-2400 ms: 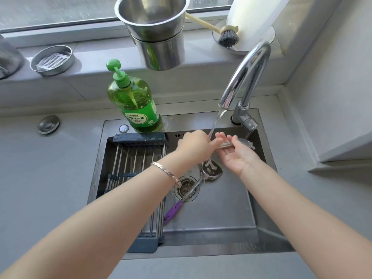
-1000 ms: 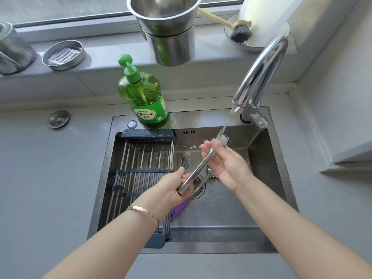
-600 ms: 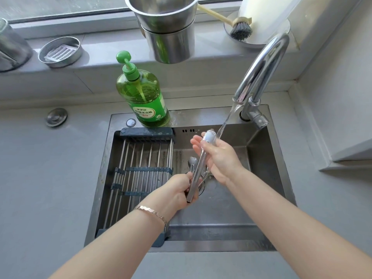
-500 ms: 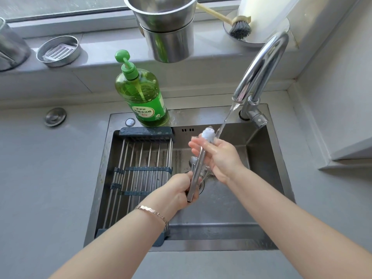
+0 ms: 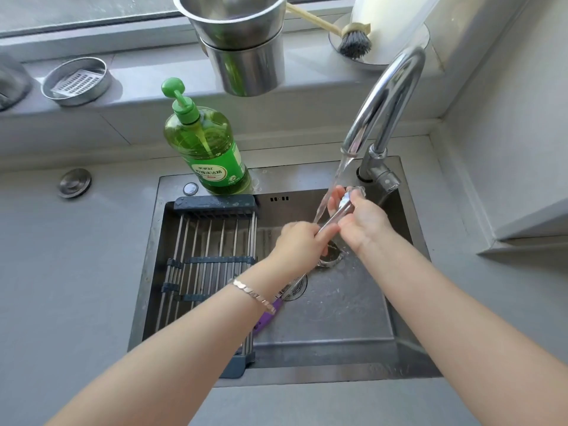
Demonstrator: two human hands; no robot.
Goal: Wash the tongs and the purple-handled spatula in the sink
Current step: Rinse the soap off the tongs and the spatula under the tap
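Left hand (image 5: pixel 302 244) fingers curled tight round the lower shaft of the tongs (image 5: pixel 336 214). Right hand (image 5: pixel 364 224) fingers wrapped round their upper end, thumb pressed on the shaft. Tongs tilted, arms closed together, under the water stream (image 5: pixel 325 201) from the faucet (image 5: pixel 390 96), above the sink (image 5: pixel 338 327). Inside the sink: purple-handled spatula (image 5: pixel 266 318) lying on the bottom, head near the drain (image 5: pixel 295 289), and a drying rack (image 5: pixel 209 256) on the left side. Soap bottle (image 5: pixel 209 152), mostly full of green liquid, on the sink's back rim. Sill: stacked steel cups (image 5: pixel 242 44), contents unclear; round tin (image 5: pixel 76 80) with a slotted insert.
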